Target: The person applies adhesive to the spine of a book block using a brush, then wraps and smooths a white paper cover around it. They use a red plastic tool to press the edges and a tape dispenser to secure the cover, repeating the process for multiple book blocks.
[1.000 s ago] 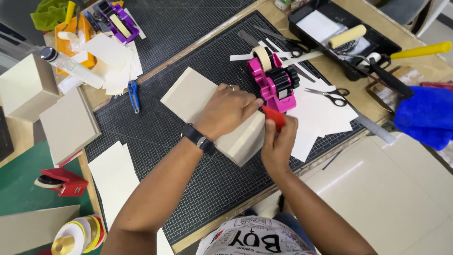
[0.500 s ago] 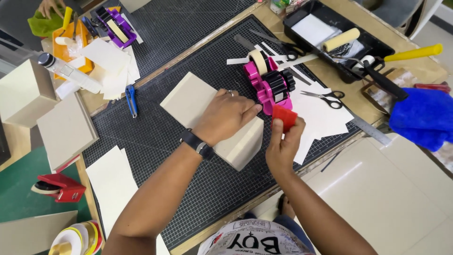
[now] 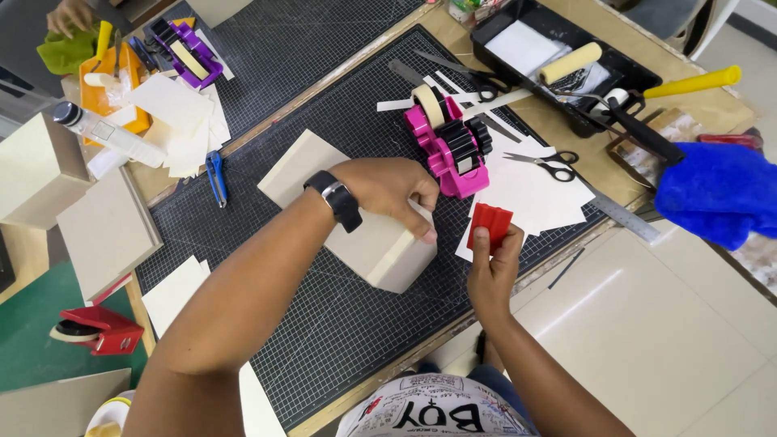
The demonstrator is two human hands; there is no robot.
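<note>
My left hand (image 3: 392, 193) presses down on a beige cardboard box (image 3: 368, 243) lying on the black cutting mat (image 3: 324, 324), fingertips at the box's right edge. A black watch sits on that wrist. My right hand (image 3: 492, 263) holds a small red ribbed scraper (image 3: 489, 226) upright just right of the box, off its surface. A pink tape dispenser (image 3: 449, 146) with a cream tape roll stands directly behind the hands.
Scissors (image 3: 549, 164) and white paper sheets (image 3: 534, 194) lie right of the dispenser, a metal ruler (image 3: 623, 217) beyond. A black tray (image 3: 558, 65) with a roller is at back right, a blue cloth (image 3: 716, 198) far right. Beige boxes (image 3: 48, 174), a red dispenser (image 3: 97, 330) at left.
My right hand has pulled the red scraper away from the box's edge, rightward and toward me. My left hand has slid along the box toward its right edge.
</note>
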